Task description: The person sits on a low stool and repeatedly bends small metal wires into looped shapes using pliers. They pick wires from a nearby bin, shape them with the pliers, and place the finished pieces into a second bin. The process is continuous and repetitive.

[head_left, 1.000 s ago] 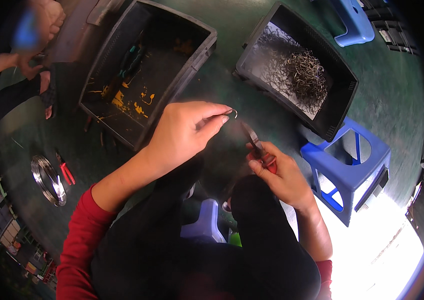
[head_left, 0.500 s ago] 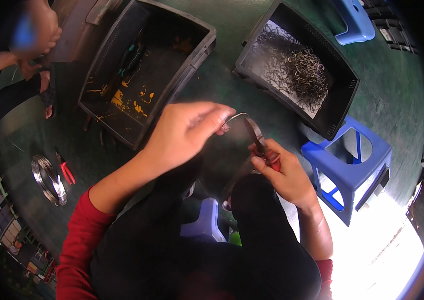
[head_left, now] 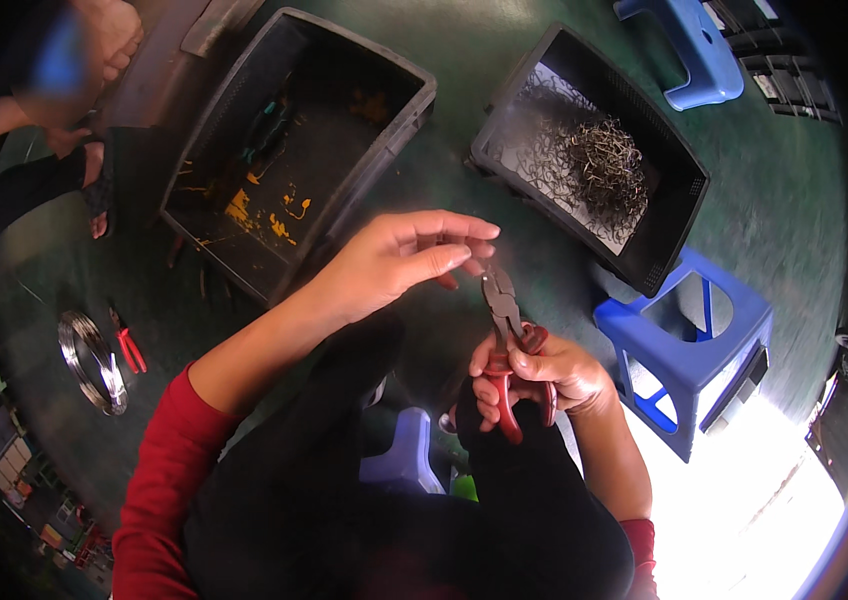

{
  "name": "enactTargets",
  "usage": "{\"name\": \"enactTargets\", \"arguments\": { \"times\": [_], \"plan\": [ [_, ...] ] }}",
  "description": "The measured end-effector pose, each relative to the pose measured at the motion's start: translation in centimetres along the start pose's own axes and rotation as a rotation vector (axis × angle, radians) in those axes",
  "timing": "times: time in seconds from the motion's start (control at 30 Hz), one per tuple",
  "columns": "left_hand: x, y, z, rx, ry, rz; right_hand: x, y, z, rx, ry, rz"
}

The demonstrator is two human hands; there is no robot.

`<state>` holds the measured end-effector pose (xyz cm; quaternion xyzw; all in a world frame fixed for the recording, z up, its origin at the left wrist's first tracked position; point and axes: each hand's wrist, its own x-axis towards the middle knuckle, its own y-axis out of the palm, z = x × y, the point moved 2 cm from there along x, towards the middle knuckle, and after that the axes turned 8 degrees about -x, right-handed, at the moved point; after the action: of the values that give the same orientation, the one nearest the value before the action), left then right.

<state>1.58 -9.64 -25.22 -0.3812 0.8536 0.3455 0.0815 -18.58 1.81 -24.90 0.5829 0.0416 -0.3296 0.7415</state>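
Red-handled pliers (head_left: pixel 502 320) are gripped in my right hand (head_left: pixel 564 372), jaws pointing up and away from me. The handles are spread a little, and my fingers wrap round them. Just beyond the jaw tips, my left hand (head_left: pixel 384 262) has its fingers stretched out, with a gap between thumb and forefinger. Blur at the jaw tips hides whether a bit of wire is there. Past my hands, a black crate (head_left: pixel 556 38) at the far right holds a pile of bent wire hooks (head_left: pixel 606 172) on a pale sheet.
Another black crate (head_left: pixel 422 92), stained yellow inside, stands at the far left. A wire coil (head_left: pixel 91 362) and red-handled pliers (head_left: pixel 127 342) lie on the floor at left. Blue stools (head_left: pixel 689 330) stand at right and far right (head_left: pixel 692 50). Another person (head_left: pixel 19 190) sits far left.
The bent wire between my left fingers and the pliers no longer shows clearly. My left fingers have straightened; the pliers have turned more upright, and my right hand has dropped nearer my knee.
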Motion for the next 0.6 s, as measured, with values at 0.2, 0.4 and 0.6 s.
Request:
{"name": "enactTargets", "arguments": {
  "times": [0.2, 0.4, 0.6],
  "plan": [
    [0.1, 0.9, 0.9, -0.114, -0.019, 0.008, 0.3, -0.1, -0.9, 0.217, -0.059, 0.21],
    [0.6, 0.9, 0.6, 0.132, 0.203, -0.178, 0.1, 0.6, -0.2, -0.145, -0.021, -0.192],
    [0.0, 1.0, -1.2, 1.056, 0.877, -0.358, -0.4, 2.4, 1.0, -0.862, -0.089, -0.689]
  ]
}}
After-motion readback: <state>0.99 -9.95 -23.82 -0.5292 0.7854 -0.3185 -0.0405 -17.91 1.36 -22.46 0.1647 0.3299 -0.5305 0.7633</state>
